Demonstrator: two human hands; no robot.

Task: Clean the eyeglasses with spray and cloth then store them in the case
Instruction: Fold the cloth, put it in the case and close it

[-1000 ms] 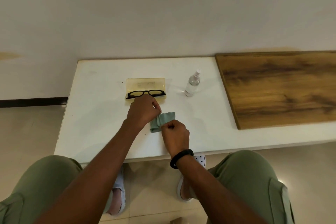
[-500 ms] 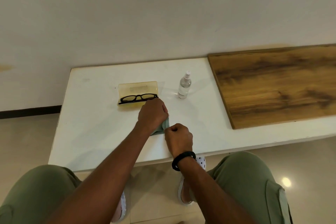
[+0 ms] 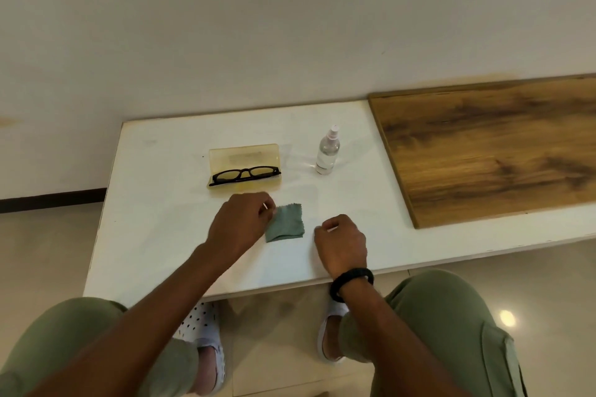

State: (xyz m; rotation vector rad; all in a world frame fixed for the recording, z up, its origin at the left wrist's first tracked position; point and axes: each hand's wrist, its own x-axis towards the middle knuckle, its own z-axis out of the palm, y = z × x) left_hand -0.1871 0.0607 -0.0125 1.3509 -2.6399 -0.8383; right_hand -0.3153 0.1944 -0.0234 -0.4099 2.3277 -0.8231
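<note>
The glasses (image 3: 245, 173) lie in the open case (image 3: 244, 155), across its front half with the lid standing up behind them, just where they lay a second ago (the arms seem folded, though that is hard to make out). Nothing else shows in the case.

The change is nearer the person. The cloth (image 3: 285, 223), which both hands were pinching and folding half a second ago, now lies folded flat on the surface (image 3: 154, 219), let go. The left hand (image 3: 240, 222) has drawn back to the cloth's left edge. Its fingers are loosely curled and its grip is on nothing I can see; whether a fingertip touches the corner I cannot tell. The right hand (image 3: 342, 240) has pulled off to the right, clear of the cloth, its fingers also loosely curled and its grip empty.

I judge the wiping finished and the cloth tidied, so the task is nearly over, with the lid not yet shut.

The bottle (image 3: 328, 151) stands upright to the right of the case with clear liquid in it, well apart from both hands. A wooden board (image 3: 500, 145) lies across the surface's right end.
</note>
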